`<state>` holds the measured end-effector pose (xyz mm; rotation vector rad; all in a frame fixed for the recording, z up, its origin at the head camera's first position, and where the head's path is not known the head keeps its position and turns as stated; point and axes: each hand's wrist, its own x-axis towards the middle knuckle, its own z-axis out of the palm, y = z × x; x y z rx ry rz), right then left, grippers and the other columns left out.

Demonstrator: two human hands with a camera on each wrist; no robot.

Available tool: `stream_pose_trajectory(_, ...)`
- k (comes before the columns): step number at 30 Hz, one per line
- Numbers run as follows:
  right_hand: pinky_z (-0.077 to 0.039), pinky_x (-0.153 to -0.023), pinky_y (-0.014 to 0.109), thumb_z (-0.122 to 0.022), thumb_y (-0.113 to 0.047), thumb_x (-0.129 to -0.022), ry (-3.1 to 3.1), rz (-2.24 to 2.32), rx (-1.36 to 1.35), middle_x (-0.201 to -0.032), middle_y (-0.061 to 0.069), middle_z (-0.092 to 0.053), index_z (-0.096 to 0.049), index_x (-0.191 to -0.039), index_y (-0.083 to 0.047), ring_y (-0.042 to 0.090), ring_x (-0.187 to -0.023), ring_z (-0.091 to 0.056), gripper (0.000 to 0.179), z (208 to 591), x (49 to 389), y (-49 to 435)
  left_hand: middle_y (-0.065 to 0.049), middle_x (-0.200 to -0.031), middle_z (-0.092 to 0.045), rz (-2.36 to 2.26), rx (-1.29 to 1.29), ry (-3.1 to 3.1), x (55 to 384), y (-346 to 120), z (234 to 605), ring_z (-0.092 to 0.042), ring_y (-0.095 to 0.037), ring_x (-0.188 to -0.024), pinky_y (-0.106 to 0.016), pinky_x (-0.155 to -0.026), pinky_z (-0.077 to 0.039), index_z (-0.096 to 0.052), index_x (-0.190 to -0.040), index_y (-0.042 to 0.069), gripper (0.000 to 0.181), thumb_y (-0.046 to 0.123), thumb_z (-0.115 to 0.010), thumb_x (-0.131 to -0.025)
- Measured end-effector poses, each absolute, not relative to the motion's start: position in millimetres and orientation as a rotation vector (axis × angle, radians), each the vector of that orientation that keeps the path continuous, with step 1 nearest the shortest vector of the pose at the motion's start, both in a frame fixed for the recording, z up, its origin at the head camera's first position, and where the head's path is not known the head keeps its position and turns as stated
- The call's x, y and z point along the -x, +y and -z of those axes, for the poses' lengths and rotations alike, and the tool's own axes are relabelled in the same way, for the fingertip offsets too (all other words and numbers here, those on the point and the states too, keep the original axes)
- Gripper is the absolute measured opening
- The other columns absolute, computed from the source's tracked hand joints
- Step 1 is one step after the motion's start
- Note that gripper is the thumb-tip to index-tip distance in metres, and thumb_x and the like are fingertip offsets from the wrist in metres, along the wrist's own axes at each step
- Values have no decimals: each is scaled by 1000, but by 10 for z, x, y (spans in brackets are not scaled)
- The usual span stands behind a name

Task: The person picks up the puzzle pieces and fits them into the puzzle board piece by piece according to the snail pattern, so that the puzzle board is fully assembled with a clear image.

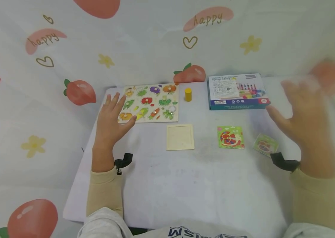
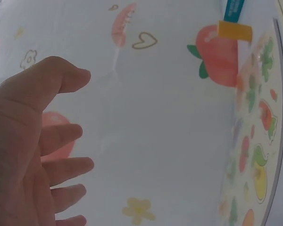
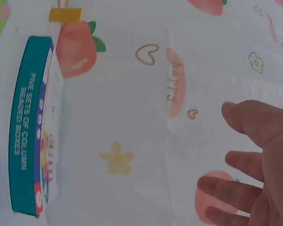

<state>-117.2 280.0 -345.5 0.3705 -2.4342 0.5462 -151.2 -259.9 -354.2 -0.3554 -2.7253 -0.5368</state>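
My left hand (image 1: 109, 124) is raised with fingers spread and holds nothing; in the head view it overlaps the left end of a vegetable peg puzzle board (image 1: 148, 103). On the other side my right hand (image 1: 307, 119), blurred in the head view, is also lifted with the thumb apart and nothing in it. It is nearest to the bead-set box (image 1: 236, 92), whose teal side (image 3: 21, 127) fills the left of the right wrist view. Below that hand lies a small green card puzzle (image 1: 265, 144), partly behind the black wrist strap. Both wrist views show bare fingers against the backdrop.
Between board and box stands a small yellow cylinder (image 1: 188, 94). A square wooden tray (image 1: 180, 137) lies mid-table, with a green snail-like picture puzzle (image 1: 231, 137) to its right. Behind the white table (image 1: 167, 185) rises a printed fruit backdrop (image 1: 143, 39).
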Motion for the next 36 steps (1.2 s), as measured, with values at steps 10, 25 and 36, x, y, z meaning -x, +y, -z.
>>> stream_pose_trajectory(10, -31, -113, 56, -70, -28, -92, -2563, -699, -258, -142, 26, -54, -48, -153, -6, 46, -131, -47, 68, 3398, 1021, 2603, -14, -148, -53, 733, 347, -2682, 1397, -2597, 3635, -49, -33, -135, -56, -105, -42, -47, -156, 14, 73, 29, -76, -90)
stream_pose_trajectory(25, -41, -102, 64, -75, -27, -93, -2777, -727, -358, -144, 21, -56, -52, -150, -8, 43, -134, -49, 64, 3545, 990, 2050, -12, -147, -54, 882, 285, -2822, 1410, -2334, 3903, -51, -32, -131, -57, -104, -41, -27, -164, 20, 84, 32, -72, -94)
stream_pose_trajectory(36, -41, -103, 61, -75, -23, -94, -2904, -783, -431, -146, 21, -54, -52, -149, -6, 42, -133, -49, 62, 3792, 1147, 2021, -10, -127, -59, 1039, 381, -2930, 1481, -2164, 4137, -54, -26, -103, -44, -79, -45, -42, -158, 17, 73, 30, -74, -94)
